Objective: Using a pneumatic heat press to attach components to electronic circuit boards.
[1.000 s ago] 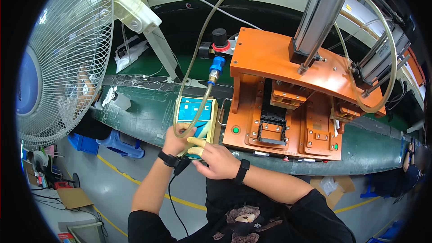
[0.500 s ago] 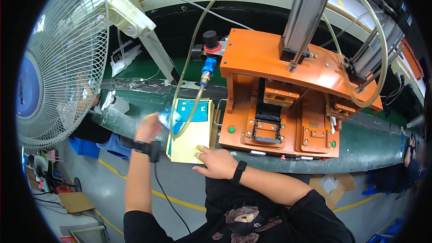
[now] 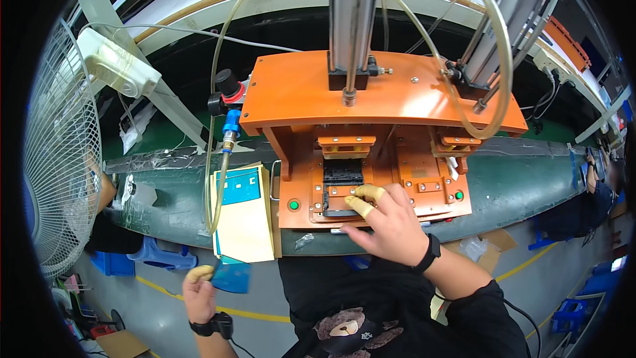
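Note:
My left hand (image 3: 200,292), with a yellowish covering on a finger, pinches a translucent blue film sheet (image 3: 232,278) at the near side of the bench. My right hand (image 3: 392,229) reaches over the front of the orange press (image 3: 384,96); yellow coverings show on two fingertips. Its fingers are apart, the fingertips at a black frame-shaped part (image 3: 343,174) seated in the press's left fixture. Contact with that part is hard to judge. Left of the press lies a stack of pale yellow sheets (image 3: 244,231), with a blue cut-out film (image 3: 240,186) on top.
A hose (image 3: 215,192) hangs over the yellow sheets. Green buttons (image 3: 294,205) flank the press base. A white fan (image 3: 63,159) stands at left, near a clear plastic container (image 3: 142,192). Blue stools (image 3: 164,254) are on the floor. Another person (image 3: 593,205) sits at far right.
My left hand has drawn back from the sheets toward me, holding the blue film. My right hand has left the yellow sheets and moved right onto the press fixture. The view has shifted right.

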